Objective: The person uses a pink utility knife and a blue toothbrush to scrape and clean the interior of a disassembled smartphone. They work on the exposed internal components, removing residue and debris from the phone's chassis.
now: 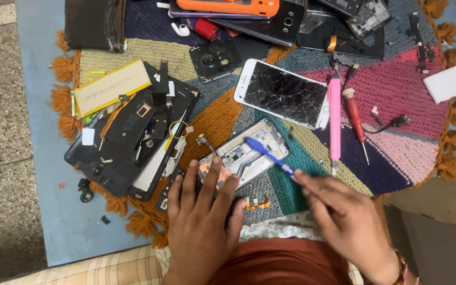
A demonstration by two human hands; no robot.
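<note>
The left hand lies flat, nearest the wearer, its fingers spread and pressed down on the near end of an opened phone frame. That frame rests on a multicoloured woven mat, with its long axis running from the left fingertips away and to the right, so it stretches out diagonally ahead of them. The right hand sits just beside the frame's right edge, its fingers pinched together around the near end of a blue pry tool. The tool's shaft slants up and to the left from that pinch, and its flat tip lies on the far half of the frame, over the exposed board. So the left fingers touch the frame directly, while the right fingers reach it only through the tool.

Just beyond the right fingers a pink pry stick and a red screwdriver lie side by side, both pointing back toward the wearer. Beyond the frame's far end sits a white phone with a cracked screen. Left of the left fingers is a dismantled black tablet with a yellowish battery on its far corner. Farthest off, a heap of phones and cases, one of them orange, lines the mat's far edge.
</note>
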